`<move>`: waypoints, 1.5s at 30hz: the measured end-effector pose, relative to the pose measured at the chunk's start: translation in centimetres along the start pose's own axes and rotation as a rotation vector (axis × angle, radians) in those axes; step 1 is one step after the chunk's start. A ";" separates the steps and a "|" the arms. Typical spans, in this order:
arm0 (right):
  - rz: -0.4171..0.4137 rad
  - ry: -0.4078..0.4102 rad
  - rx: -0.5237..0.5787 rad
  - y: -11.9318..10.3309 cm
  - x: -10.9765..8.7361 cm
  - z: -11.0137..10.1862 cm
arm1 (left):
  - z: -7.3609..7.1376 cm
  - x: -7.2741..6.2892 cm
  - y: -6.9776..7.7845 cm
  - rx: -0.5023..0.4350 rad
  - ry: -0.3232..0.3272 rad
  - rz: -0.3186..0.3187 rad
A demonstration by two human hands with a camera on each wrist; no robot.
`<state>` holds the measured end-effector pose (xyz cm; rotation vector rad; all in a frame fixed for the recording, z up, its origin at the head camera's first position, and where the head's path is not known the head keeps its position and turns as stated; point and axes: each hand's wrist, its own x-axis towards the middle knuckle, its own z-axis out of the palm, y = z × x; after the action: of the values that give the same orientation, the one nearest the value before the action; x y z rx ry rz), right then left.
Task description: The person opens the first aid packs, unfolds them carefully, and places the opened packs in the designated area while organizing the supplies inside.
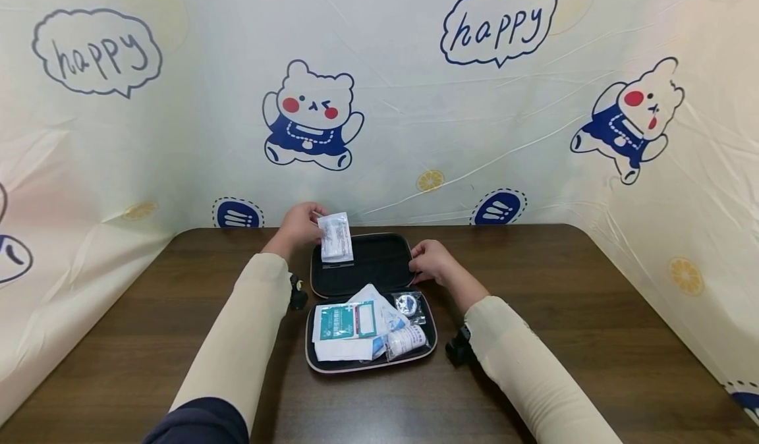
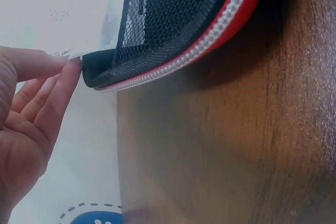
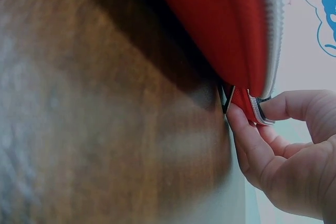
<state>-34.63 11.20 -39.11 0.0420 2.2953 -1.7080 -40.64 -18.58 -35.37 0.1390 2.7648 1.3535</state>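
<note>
navy sleeve (image 1: 198, 423) nearest; left grip (image 1: 299, 226) pinches a white packet (image 1: 337, 238); right grip (image 1: 433, 261) pinches the case lid (image 1: 385, 266).

Head view: soft, bright light washes the pale backdrop (image 1: 391, 114), glare pooling on the near tabletop (image 1: 367, 421) | Left wrist: white packet (image 2: 86, 17) bleached by overexposure | Right wrist: tabletop soft and blurred, dark shadow hugging the red case (image 3: 223, 24)

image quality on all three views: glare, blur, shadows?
Head: pale sheen on the table, toward the bottom edge; left wrist: white packet washed out, print mostly lost; right wrist: wood grain blurred, dark shadow beside the red case, pale glare at left edge.
</note>
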 end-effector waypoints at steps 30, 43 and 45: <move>-0.016 0.023 -0.028 0.2 0.1 0.0 | 0.4 -1.2 0.1 0.055 -0.095 0.035; -0.029 0.010 0.002 0.4 0.3 0.0 | 0.4 -2.0 0.6 0.027 -0.123 0.035; -0.027 0.010 0.005 0.4 0.3 0.0 | 0.3 -2.1 0.5 0.029 -0.121 0.037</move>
<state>-34.85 11.23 -39.58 0.0211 2.3090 -1.7311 -38.47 -18.22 -35.10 0.2659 2.6953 1.2682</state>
